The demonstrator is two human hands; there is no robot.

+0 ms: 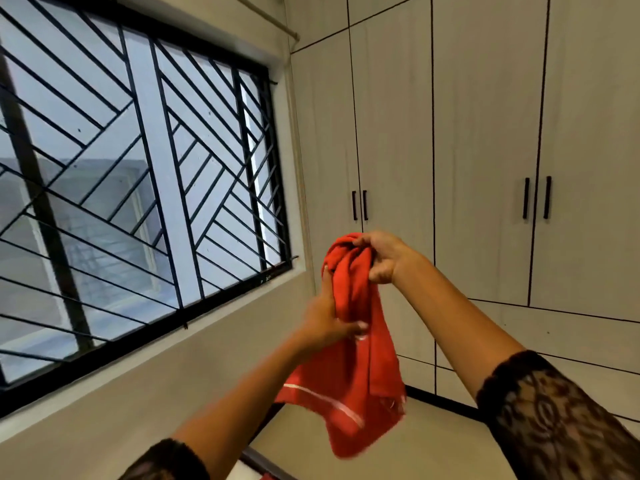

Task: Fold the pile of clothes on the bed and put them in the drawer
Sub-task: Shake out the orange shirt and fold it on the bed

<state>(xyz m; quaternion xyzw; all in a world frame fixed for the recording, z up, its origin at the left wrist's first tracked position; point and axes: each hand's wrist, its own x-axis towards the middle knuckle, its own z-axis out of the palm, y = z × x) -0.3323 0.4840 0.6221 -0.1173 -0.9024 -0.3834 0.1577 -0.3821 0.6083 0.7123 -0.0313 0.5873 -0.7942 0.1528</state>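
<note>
A red garment (360, 362) hangs in mid-air, carried by both hands and resting on nothing, with pale stripes near its lower hem. The right hand (379, 258) has its fingers curled tightly round the garment's bunched top. The left hand (327, 318), lower down, grips the cloth at its middle, thumb across the front. Both arms wear black lace sleeves (554, 417). Behind stand a wardrobe (485, 133) with black handles and, to the left, a window (138, 188) with a black grille.
</note>
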